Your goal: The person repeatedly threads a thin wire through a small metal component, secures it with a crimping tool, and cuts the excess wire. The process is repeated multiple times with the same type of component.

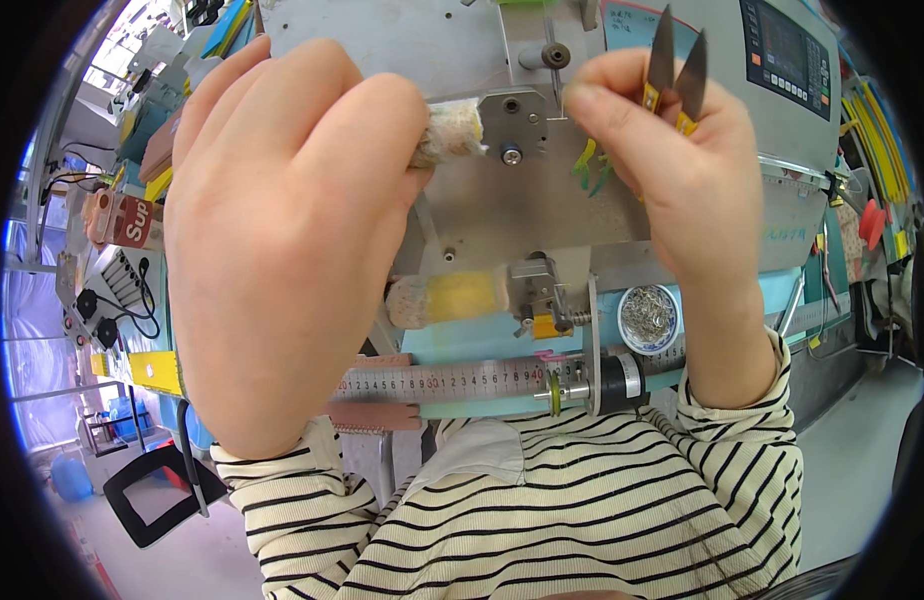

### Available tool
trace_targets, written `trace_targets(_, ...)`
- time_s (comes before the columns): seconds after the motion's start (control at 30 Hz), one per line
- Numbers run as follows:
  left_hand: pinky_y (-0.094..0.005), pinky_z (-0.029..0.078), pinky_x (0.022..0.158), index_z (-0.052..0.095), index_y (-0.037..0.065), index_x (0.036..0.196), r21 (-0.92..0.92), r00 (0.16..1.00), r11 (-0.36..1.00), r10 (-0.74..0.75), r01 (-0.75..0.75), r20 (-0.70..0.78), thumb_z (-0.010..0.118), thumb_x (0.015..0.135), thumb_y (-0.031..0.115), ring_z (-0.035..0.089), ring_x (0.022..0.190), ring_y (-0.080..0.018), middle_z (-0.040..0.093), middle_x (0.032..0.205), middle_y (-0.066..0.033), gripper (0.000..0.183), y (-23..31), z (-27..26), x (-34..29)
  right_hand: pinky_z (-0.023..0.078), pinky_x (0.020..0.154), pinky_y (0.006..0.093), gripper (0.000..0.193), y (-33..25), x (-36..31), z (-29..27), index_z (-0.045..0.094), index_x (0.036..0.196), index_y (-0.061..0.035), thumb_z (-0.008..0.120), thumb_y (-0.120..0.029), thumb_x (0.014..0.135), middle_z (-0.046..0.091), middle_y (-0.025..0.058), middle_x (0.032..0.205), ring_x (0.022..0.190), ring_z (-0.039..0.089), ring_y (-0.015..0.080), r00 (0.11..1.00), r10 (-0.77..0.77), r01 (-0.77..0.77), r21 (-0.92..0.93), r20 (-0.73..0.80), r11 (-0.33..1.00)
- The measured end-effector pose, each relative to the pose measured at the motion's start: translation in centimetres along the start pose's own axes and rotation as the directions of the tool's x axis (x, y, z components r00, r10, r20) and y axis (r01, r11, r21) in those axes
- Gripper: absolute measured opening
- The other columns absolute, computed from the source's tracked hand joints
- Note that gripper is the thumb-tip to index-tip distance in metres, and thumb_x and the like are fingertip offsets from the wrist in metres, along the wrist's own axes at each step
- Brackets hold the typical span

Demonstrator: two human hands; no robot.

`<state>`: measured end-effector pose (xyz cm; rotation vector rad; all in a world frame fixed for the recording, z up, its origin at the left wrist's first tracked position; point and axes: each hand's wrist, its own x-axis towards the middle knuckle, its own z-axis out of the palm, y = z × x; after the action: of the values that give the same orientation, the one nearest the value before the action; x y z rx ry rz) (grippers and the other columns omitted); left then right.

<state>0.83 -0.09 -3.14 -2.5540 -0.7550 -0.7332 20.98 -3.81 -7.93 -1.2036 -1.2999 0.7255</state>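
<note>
Head view: left hand [282,240] raised close to camera, grip closed on fuzzy cream roller [450,132] at machine head [522,200], likely steadying it. Right hand [672,160] pinches near needle bar, thread snips [675,68] tucked in same closed grip, blades up, kept ready. Near: ruler [452,380] along surface edge, round dish of pins [649,318] at right. Far right: control panel [787,50]. Cluttered workshop at left.

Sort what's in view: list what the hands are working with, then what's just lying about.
In use: left hand at the machine head; right hand holding thread snips.

Lying about: dish of pins, ruler, control panel.
</note>
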Motion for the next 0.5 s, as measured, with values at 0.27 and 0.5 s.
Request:
trace_targets(0.27,-0.0416,0.044,0.099,0.061,0.0,0.084,0.039,1.0,0.999,-0.009,0.008,0.029,0.073,0.061,-0.006,0.057,0.064,-0.0197,0.054,0.07,-0.0048,0.026,0.0,-0.2,0.0,0.034,0.055,0.0175,0.007,-0.2,-0.8,0.5,0.066,0.089,0.0008,0.064,-0.006,0.087,0.057,-0.005,0.071,0.063,0.047,0.0022,0.991,-0.123,0.129,-0.188,0.042,0.974)
trace_targets(0.5,-0.0423,0.043,0.1,0.062,0.0,0.085,0.017,1.0,1.0,-0.003,0.003,0.013,0.073,0.062,-0.006,0.058,0.065,-0.0195,0.055,0.071,-0.0049,0.026,0.2,-0.2,0.1,0.036,0.057,0.0186,0.005,-0.5,-0.6,-0.1,0.064,0.086,0.0011,0.062,-0.003,0.087,0.057,-0.0048,0.072,0.063,0.047,0.0032,0.953,-0.295,0.301,-0.281,0.067,0.911)
